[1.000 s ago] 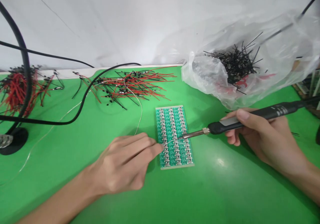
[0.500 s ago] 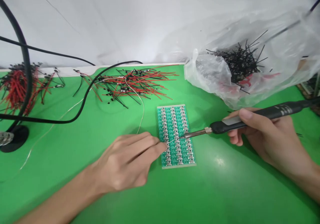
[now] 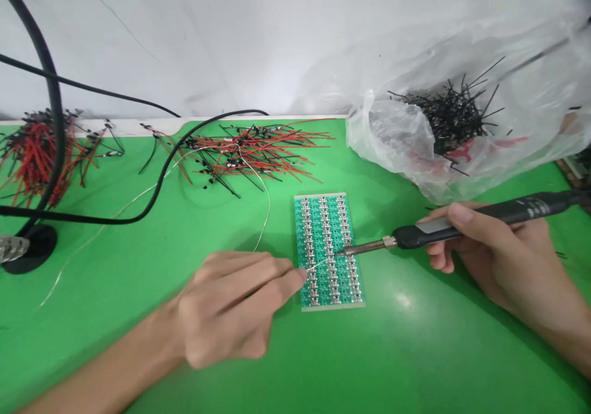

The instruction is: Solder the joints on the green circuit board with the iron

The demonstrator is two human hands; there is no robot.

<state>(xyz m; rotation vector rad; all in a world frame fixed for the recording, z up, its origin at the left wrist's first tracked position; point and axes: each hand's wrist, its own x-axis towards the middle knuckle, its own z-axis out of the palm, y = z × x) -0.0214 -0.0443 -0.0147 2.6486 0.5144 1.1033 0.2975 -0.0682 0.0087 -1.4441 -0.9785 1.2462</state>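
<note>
A green circuit board with three columns of small silver solder pads lies flat on the green work surface. My left hand is closed in a pinch on thin solder wire, whose short free end reaches over the board to the middle column. The wire's other part loops back behind the hand. In my right hand is a black soldering iron, held like a pen. Its metal tip points left and meets the solder's end at the middle column; whether they touch is too small to tell.
Red and black wire leads lie in a pile behind the board, with another bundle at far left. A clear plastic bag of black wires stands back right. A thick black cable crosses the left side.
The whole view has shifted slightly to the right. My left hand sits a little lower and farther back from the iron's tip, with more solder showing. Both hands keep their hold.
</note>
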